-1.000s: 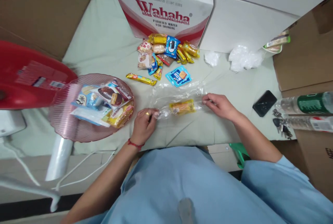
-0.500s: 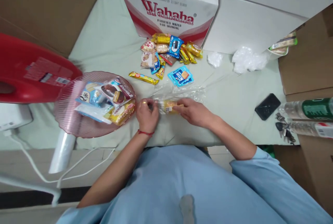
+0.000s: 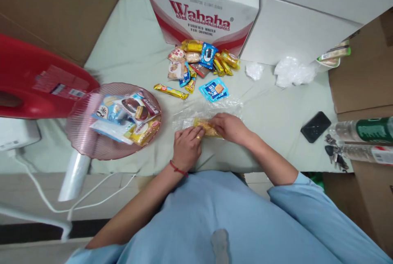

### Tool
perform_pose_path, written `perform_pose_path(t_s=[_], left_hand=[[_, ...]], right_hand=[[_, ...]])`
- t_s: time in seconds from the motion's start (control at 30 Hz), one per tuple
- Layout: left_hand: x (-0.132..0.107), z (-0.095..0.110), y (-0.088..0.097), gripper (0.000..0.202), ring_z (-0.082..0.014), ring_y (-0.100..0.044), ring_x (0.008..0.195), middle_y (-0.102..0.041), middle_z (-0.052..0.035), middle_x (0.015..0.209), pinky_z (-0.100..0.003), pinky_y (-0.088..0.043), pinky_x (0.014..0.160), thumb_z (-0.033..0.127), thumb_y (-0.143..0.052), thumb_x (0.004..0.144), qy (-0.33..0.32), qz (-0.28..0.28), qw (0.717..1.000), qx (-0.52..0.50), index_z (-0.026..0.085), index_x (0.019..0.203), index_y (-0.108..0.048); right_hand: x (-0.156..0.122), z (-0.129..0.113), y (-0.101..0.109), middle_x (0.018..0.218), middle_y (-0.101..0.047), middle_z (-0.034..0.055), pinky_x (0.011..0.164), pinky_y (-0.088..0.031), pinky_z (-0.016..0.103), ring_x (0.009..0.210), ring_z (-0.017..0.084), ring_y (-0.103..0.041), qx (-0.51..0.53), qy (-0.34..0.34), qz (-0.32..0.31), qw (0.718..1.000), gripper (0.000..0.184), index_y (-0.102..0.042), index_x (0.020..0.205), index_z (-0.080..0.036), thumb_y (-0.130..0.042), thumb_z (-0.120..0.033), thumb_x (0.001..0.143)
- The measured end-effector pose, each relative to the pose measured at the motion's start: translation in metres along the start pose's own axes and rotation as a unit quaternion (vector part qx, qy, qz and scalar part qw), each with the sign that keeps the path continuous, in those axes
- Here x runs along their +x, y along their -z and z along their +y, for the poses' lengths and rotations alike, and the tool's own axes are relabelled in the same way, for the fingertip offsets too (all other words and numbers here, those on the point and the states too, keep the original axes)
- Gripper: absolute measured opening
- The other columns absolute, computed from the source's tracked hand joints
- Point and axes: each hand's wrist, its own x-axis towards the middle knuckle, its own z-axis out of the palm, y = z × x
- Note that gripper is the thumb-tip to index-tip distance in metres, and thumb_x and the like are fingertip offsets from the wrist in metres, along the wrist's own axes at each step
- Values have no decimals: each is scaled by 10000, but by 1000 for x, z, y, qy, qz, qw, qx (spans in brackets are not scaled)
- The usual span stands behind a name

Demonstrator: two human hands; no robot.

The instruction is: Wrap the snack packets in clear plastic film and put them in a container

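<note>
A yellow-wrapped snack (image 3: pixel 209 128) lies on a clear plastic bag (image 3: pixel 211 108) spread over the cloth-covered table. My left hand (image 3: pixel 188 146), with a ring and a red string bracelet, closes its fingers on the snack's left end. My right hand (image 3: pixel 230 128) grips the right end from above, its fingertips partly hidden. Just beyond the bag are blue snack packets (image 3: pixel 214 90) and a slim yellow snack stick (image 3: pixel 170 91). To the left, a pink ribbed plate (image 3: pixel 80 133) holds several wrapped snacks.
Several small snacks (image 3: pixel 193 57) are heaped against a Wahaba-style white-and-red carton (image 3: pixel 202 18). Crumpled clear plastic (image 3: pixel 291 71), a phone (image 3: pixel 315 127), keys (image 3: pixel 336 153) and two bottles (image 3: pixel 368 129) are at the right. A red container (image 3: pixel 46 80) and a plastic film roll (image 3: pixel 73 180) stand left.
My left hand has moved right from the bag's left edge onto the snack, its back now turned up. My right hand has shifted slightly right and stays at the snack.
</note>
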Motion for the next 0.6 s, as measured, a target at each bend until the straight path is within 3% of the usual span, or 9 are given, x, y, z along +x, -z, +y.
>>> perform_pose_path(t_s=[0.17,0.27,0.37,0.47,0.53,0.6], left_hand=[[4,-1,-3,392,-318,-659,1183,-772,-99,1313,-516,-428,929,166,-514,986,-7,16,1000,22,256,1287,-748],[1,2,-3,372,-322,-650,1141,-774,-92,1311,-512,-425,879,170,-514,994,-4,14,1000,25,248,1266,-755],[1,3,-3,378,-314,-645,1099,-770,-95,1317,-510,-424,858,164,-516,989,-7,4,1000,23,251,1267,-757],[2,3,-4,386,-310,-643,1093,-771,-97,1312,-508,-428,864,160,-503,992,-11,9,1000,18,248,1269,-758],[2,2,-5,397,-314,-640,1106,-770,-101,1312,-517,-432,885,157,-503,986,-13,9,1000,13,247,1279,-756],[2,1,-6,411,-321,-636,1119,-766,-109,1314,-530,-435,911,155,-508,975,-14,8,1000,6,247,1292,-753]], right_hand=[[40,8,6,1375,-647,152,1021,-482,426,1310,328,-495,-66,-65,85,992,379,-648,1400,-181,-474,-215,1065],[63,12,0,1367,-613,185,1053,-460,451,1325,352,-464,-87,-96,60,990,352,-664,1358,-161,-526,-217,1039],[77,17,-1,1276,-628,195,1084,-426,459,1255,353,-484,-85,-114,37,989,261,-739,1174,-143,-545,-199,1009],[77,21,5,1264,-638,174,1098,-401,472,1251,344,-469,-70,-66,55,994,205,-756,1014,-161,-555,-188,984],[74,22,10,1298,-648,152,1089,-404,469,1257,326,-481,-44,-11,61,997,167,-736,1053,-172,-600,-209,966],[71,21,15,1236,-691,131,1031,-435,426,1174,291,-554,-8,2,51,999,259,-690,1195,-169,-649,-279,964]])
